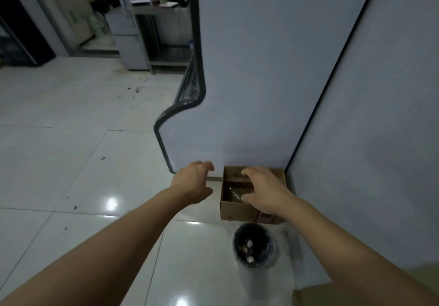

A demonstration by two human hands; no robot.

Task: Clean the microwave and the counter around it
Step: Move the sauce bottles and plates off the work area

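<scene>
We are reaching both arms down toward the lower middle of the frame. Our left hand point(193, 182) is hanging over the tiled floor point(71, 163) just left of the cardboard box point(237, 211), fingers loosely curled, holding nothing. Our right hand point(263, 190) is spreading over the box's open top, fingers relaxed and parted, also gripping nothing; whether it is touching the rim we cannot tell. Inside the box something dark is lying, too dim to name. Just below the box, a round bin point(255, 246) with scraps in it is standing on the floor.

The microwave and its counter are not showing anywhere in this view, so the task's things are out of sight; only a metal table point(152, 8) is sitting far off at the upper middle.

We are judging this as a fetch or tidy step at the box. To do it well: bring the left hand to the near left wall, the right to the far right wall, grip low, and lift level so the contents are not sliding. Mind the bin close by.
</scene>
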